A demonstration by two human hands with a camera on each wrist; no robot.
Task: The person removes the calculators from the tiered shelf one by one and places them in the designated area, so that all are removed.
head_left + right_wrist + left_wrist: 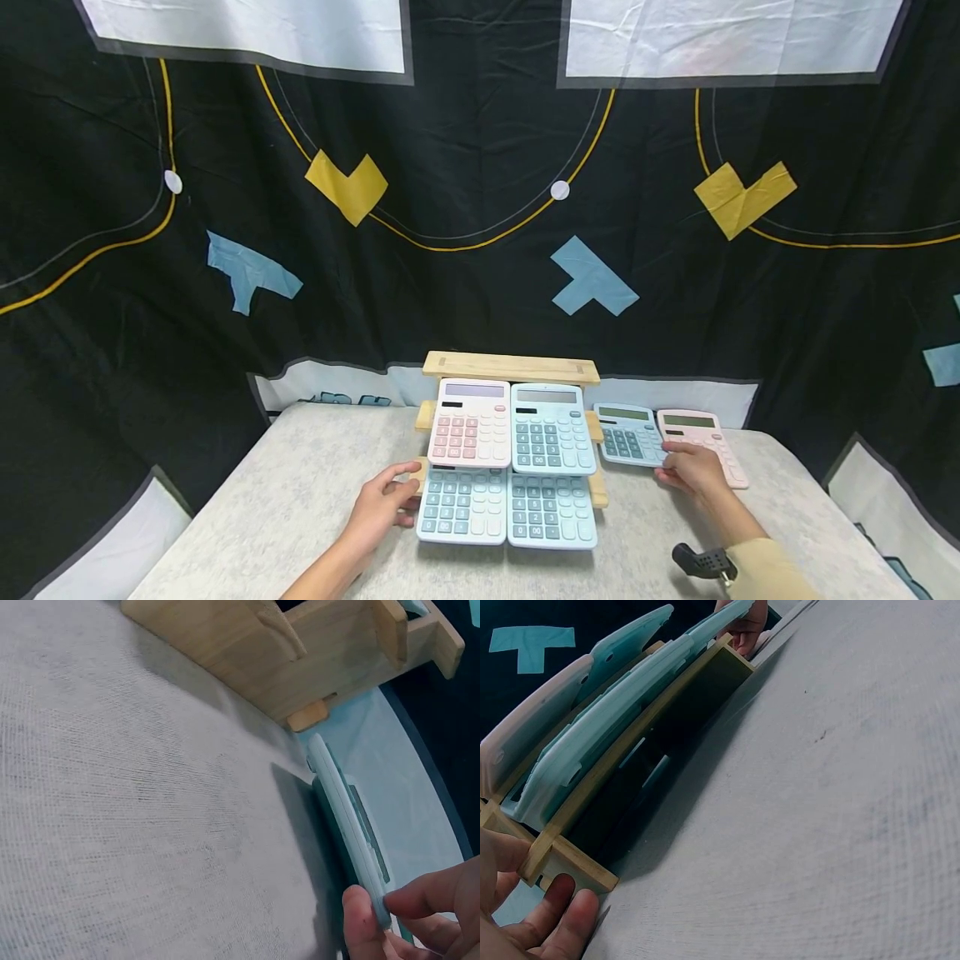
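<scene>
At its left end, the tiered wooden rack (510, 367) is held by my left hand (382, 504), with thumb and fingers about the lower wood. A pink calculator (472, 421) and a blue calculator (552, 429) lean side by side on the upper tier. Below them stand two more blue calculators (462, 504), their upper parts hidden behind the top pair. To the right of the rack, my right hand (693, 468) pinches the lower right edge of another blue calculator (628, 435), which tilts off the table in the right wrist view. A pink calculator (693, 422) is beside that hand.
All of this is on a grey-white table (315, 475). Behind it hangs a black cloth (480, 308) with yellow lines and pieces of blue and yellow tape. A black strap (701, 562) is around the right wrist, by a beige sleeve (768, 571).
</scene>
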